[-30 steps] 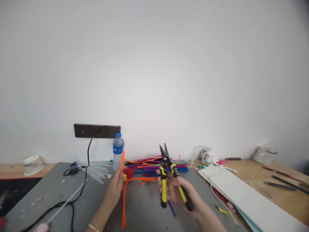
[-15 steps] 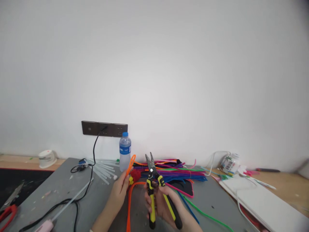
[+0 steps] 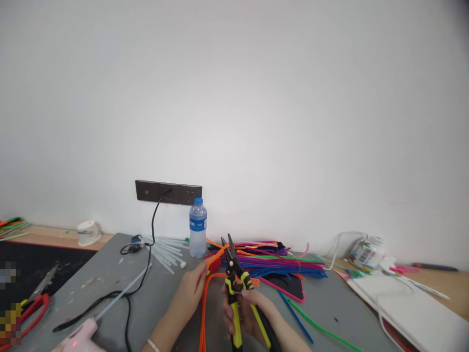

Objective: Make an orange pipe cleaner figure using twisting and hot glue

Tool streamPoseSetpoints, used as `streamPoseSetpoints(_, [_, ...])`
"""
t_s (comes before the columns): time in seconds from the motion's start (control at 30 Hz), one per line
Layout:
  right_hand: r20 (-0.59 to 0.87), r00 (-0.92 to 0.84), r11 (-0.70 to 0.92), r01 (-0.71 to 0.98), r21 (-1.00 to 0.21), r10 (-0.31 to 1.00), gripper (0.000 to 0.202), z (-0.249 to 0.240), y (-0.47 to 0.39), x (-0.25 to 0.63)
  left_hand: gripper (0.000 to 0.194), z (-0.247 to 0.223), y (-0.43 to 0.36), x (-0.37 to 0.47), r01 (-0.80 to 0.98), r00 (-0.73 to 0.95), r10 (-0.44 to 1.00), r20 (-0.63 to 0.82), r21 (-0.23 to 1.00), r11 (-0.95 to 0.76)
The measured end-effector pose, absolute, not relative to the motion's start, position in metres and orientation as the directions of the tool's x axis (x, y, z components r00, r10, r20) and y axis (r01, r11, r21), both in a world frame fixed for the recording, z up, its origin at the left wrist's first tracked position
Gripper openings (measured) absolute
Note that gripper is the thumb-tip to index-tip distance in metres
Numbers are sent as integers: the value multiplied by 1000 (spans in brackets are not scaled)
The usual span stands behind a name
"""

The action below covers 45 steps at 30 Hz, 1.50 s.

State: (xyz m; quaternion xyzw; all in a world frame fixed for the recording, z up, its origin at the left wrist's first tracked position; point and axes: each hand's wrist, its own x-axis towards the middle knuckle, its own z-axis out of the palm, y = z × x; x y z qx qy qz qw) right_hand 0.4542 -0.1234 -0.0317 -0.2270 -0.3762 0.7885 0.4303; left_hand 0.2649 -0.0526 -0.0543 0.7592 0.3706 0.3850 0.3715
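Note:
My left hand (image 3: 191,288) is closed on a folded orange pipe cleaner (image 3: 219,255), whose loop end reaches the jaws of the pliers. My right hand (image 3: 249,308) grips the black and yellow pliers (image 3: 231,264) by both handles, the jaws slightly apart and pointing up at the pipe cleaner. Something red (image 3: 215,265) shows just beyond my left fingers, partly hidden. Between my hands, more orange pipe cleaners (image 3: 204,313) bend over and run down toward the front edge of the view.
Behind my hands lies a pile of coloured pipe cleaners (image 3: 278,264) beside a pink-edged phone (image 3: 293,288). A water bottle (image 3: 198,230) stands by the wall. At left are glue sticks (image 3: 161,252), a pink glue gun (image 3: 82,337), a black cable (image 3: 129,318) and red-handled scissors (image 3: 36,313).
My left hand has brought the orange pipe cleaner over to the pliers, its loop now tilted right against the jaws. The pliers' jaws have closed somewhat. The view has shifted slightly left.

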Motion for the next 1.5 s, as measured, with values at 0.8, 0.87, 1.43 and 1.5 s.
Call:
streamPoseSetpoints(0.8, [-2,328,178,-518,-837,945,40,-25,-114,505,66,-39,-80,274,453,676,709,203,645,-616])
streamPoseSetpoints(0.87, [-20,334,191,-584,-789,942,40,-21,-113,509,56,-40,-80,276,423,677,694,247,640,-641])
streamPoseSetpoints(1.43, [159,464,283,-211,-936,871,41,-37,-115,494,19,-54,-63,285,868,351,935,48,358,-344])
streamPoseSetpoints(1.5, [181,486,309,-198,-930,855,40,-39,-114,492,21,-51,-65,288,898,332,943,28,296,-325])
